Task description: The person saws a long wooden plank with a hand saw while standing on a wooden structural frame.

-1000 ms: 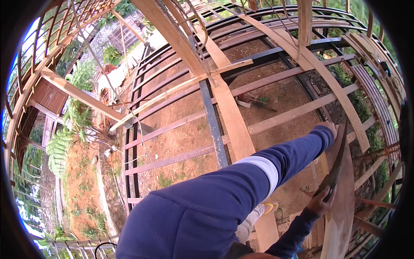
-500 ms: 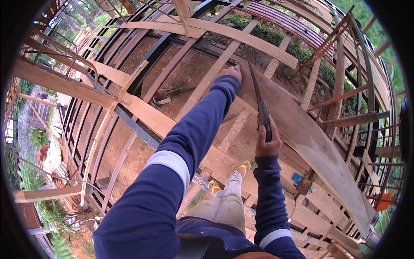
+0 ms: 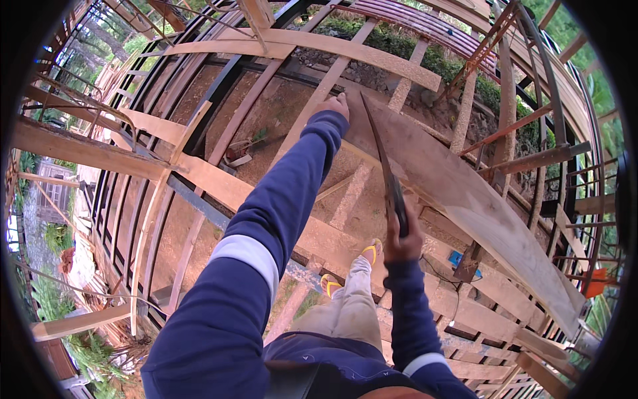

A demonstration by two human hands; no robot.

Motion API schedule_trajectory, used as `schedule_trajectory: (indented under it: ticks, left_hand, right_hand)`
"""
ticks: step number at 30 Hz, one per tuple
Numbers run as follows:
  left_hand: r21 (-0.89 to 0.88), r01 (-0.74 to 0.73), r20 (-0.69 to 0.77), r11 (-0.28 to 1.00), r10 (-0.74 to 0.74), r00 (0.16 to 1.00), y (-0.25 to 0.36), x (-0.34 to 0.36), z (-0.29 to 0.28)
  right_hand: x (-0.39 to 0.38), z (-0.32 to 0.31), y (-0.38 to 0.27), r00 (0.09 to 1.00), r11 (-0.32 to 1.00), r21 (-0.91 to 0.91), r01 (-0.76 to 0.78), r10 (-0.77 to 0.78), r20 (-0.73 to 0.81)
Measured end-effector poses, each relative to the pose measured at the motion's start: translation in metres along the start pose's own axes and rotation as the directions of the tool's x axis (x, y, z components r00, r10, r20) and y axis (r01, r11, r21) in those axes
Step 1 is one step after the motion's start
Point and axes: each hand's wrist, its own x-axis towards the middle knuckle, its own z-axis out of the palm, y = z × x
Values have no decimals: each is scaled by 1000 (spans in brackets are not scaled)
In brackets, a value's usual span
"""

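Open frame: wooden joists [image 3: 319,95] and dark beams [image 3: 219,93] cross over bare brown soil [image 3: 271,112], with planks laid along and across them.
Wide board: a brown board [image 3: 438,174] runs from just beside the left hand, at the upper middle, down to the lower right. Its surface is darker toward the far end and paler nearer the person.
Pale plank: a long plank [image 3: 359,52] lies across the joists beyond the wide board, bent into a curve by the lens.
Sleeves: dark blue, each with a white band; the left arm [image 3: 266,199] reaches far forward, the right one stays closer in.
Saw: a handsaw [image 3: 381,153] points away from the person, its tip near the board's far end — whether the blade touches the wood cannot be told.
Right hand: wrapped around the saw's handle [image 3: 405,236].
Left hand: at the board's far end, fingers curled [image 3: 337,106] — whether they grip the edge cannot be told.
Sandals: yellow-strapped [image 3: 377,249], below the hands.
Blue item: a small object [image 3: 455,257] right of the right hand, its kind unclear.
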Motion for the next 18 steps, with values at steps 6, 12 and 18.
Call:
schedule_trajectory:
  ticks: [6, 12, 18]
  left_hand:
    - [26, -22, -18, 999, 22, 1000, 11, 8, 3]
    - [33, 5, 24, 999, -6, 1000, 0, 3, -1]
    - [84, 24, 97, 996, -32, 995, 11, 10, -8]
  right_hand:
    - [-46, -27, 18, 999, 991, 135, 25, -22, -24]
    - [34, 7, -10, 997, 1000, -17, 15, -13, 73]
    - [-62, -33, 29, 998, 994, 91, 66, -64, -22]
